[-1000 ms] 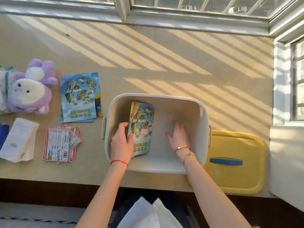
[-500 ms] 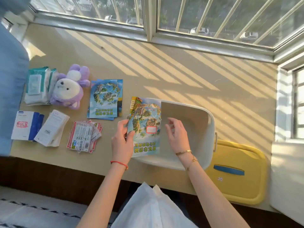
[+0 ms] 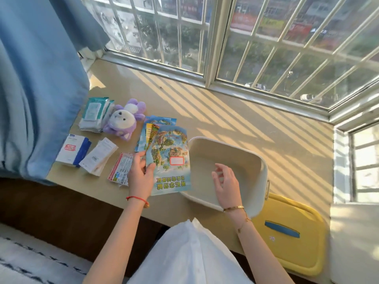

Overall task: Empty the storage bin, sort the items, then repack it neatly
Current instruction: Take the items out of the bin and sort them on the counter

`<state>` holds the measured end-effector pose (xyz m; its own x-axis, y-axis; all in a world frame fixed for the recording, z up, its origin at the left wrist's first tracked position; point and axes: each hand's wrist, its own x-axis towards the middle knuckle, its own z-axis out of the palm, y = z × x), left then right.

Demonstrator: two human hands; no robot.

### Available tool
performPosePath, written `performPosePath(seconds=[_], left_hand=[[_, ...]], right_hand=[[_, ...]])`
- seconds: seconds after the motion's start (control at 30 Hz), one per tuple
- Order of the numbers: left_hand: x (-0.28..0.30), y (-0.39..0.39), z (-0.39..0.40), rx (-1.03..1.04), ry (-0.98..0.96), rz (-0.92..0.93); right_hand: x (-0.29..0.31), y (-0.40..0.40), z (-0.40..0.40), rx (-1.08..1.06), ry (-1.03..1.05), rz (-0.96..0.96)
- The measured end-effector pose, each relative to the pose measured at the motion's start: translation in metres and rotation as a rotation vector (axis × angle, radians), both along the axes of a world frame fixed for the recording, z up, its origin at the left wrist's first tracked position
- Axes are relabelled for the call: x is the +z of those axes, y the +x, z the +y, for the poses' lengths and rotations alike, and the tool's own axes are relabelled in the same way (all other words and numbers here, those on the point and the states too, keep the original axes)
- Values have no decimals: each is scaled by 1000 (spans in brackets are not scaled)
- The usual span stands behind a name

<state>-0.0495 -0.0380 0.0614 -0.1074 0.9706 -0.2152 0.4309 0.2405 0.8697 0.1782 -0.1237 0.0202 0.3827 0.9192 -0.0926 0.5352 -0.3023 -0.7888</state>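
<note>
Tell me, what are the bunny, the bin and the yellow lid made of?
The bunny looks like soft plush cloth: its purple and white surface is fuzzy. The bin seems to be matte cream plastic, with smooth walls and rounded corners. The lid looks like smooth yellow plastic with a slight sheen; its blue handle is probably plastic too.

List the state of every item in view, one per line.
Storage bin: open, nothing visible inside.
Yellow lid: off, lying flat beside the bin.
Booklets: fanned, gripped by the left hand, held above the ledge.
Right hand: relaxed, holding nothing, over the bin.
Booklet stack: flat on the ledge.
Plush rabbit: lying on the ledge.
Wipes pack: closed.
</note>
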Motion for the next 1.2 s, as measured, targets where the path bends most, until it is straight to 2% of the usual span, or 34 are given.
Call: performPosePath(seconds=[0.27,0.53,0.83,1.0,1.2], left_hand=[[-6,-89,45,42,-30,-9],[-36,-139,153,-114,-98,12],[-104,-107,239,-216,-237,27],[-160,-85,259,-288,-309,23],[-201,-71,265,-322,-317,127]], right_hand=[[9,-46,22,25,-2,-120],[-6,-106,82,-90,-74,-264],[-34,-129,133,-173,-175,-344],[-54,-126,146,-210,-204,-345],[-67,-126,152,-258,-214,-345]])
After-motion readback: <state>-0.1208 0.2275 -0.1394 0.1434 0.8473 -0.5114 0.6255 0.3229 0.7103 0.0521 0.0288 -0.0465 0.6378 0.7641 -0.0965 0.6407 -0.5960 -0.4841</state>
